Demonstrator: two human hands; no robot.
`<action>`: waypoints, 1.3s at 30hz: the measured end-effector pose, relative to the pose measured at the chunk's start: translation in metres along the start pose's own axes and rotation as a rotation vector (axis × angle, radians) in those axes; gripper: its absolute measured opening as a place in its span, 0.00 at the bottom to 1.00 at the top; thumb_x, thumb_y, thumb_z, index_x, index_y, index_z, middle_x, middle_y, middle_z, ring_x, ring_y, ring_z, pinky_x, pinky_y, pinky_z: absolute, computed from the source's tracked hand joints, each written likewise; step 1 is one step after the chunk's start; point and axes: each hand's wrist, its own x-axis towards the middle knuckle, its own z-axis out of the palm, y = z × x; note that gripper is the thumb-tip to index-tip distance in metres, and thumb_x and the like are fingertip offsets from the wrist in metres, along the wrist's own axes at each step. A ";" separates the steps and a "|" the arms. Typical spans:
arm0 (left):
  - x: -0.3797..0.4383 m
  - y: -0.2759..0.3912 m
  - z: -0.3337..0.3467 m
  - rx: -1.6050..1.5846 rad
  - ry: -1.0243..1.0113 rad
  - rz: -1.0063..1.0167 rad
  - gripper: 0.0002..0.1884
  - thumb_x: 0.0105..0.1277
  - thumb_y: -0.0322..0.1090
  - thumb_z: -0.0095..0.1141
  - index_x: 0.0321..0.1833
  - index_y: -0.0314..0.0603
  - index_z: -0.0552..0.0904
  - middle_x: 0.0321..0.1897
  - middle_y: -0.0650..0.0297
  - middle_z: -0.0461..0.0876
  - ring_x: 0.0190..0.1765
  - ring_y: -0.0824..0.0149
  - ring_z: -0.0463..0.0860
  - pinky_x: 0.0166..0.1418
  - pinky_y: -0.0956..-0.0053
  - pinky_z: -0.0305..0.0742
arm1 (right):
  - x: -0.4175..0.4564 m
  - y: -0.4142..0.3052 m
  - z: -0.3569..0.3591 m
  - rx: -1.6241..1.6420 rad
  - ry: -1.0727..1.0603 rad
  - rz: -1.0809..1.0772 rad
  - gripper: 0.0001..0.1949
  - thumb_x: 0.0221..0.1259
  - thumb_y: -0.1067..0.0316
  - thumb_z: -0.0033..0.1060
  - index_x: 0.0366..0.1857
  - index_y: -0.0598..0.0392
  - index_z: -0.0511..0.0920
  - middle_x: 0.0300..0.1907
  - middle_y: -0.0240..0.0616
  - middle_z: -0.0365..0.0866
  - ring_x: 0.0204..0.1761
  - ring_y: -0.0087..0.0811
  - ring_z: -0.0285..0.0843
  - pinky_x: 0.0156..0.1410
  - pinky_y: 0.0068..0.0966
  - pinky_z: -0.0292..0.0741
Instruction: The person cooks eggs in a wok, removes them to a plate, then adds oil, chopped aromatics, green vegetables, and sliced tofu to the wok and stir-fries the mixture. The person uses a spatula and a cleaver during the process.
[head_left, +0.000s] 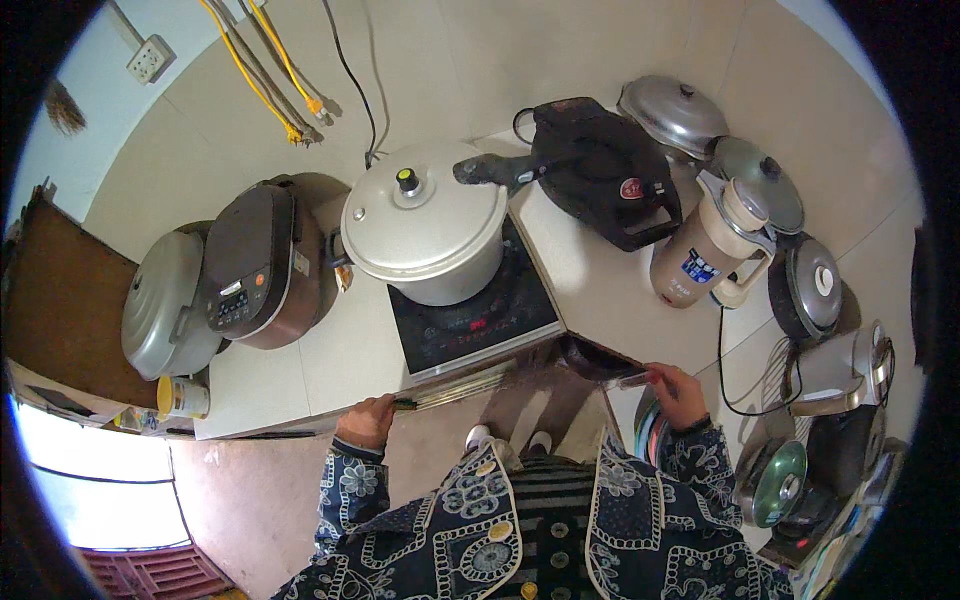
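My left hand (365, 422) is at the counter's front edge, its fingers closed around a bundle of thin pale sticks (457, 390) with a dark green end. Farther right, my right hand (679, 395) pinches the end of a dark brown object (596, 362) just below the counter edge; whether this is a pan or a cabinet part is unclear. In front of me a lidded pressure cooker (424, 225) stands on a black induction cooktop (480, 322), whose panel shows red lights. The cooker's long black handle (491, 171) points right.
Left on the counter (352, 360) are a brown rice cooker (255, 262), a grey lidded pot (165, 307) and a yellow-lidded jar (184, 397). A black electric appliance (600, 169), a thermal jug (705, 247), several lidded pans and an electric kettle (832, 371) line the right.
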 end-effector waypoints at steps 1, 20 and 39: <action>0.002 -0.001 0.000 -0.012 -0.020 0.001 0.10 0.62 0.39 0.54 0.44 0.49 0.81 0.29 0.57 0.82 0.33 0.55 0.82 0.34 0.63 0.76 | -0.001 0.001 -0.002 -0.001 -0.002 0.004 0.15 0.57 0.78 0.49 0.49 0.57 0.78 0.36 0.43 0.82 0.39 0.31 0.81 0.46 0.24 0.76; 0.024 -0.012 -0.001 0.036 -0.065 -0.096 0.09 0.61 0.38 0.54 0.43 0.49 0.82 0.30 0.58 0.82 0.32 0.55 0.82 0.36 0.62 0.76 | 0.019 0.012 -0.001 -0.038 -0.006 -0.057 0.14 0.58 0.75 0.51 0.48 0.54 0.77 0.36 0.42 0.82 0.39 0.36 0.81 0.44 0.27 0.76; 0.043 -0.045 0.015 -0.056 0.028 -0.237 0.10 0.63 0.41 0.53 0.41 0.49 0.83 0.32 0.58 0.84 0.35 0.56 0.84 0.38 0.63 0.78 | 0.038 0.028 -0.004 -0.050 -0.042 -0.084 0.13 0.58 0.72 0.52 0.48 0.54 0.77 0.35 0.42 0.81 0.38 0.40 0.80 0.44 0.30 0.75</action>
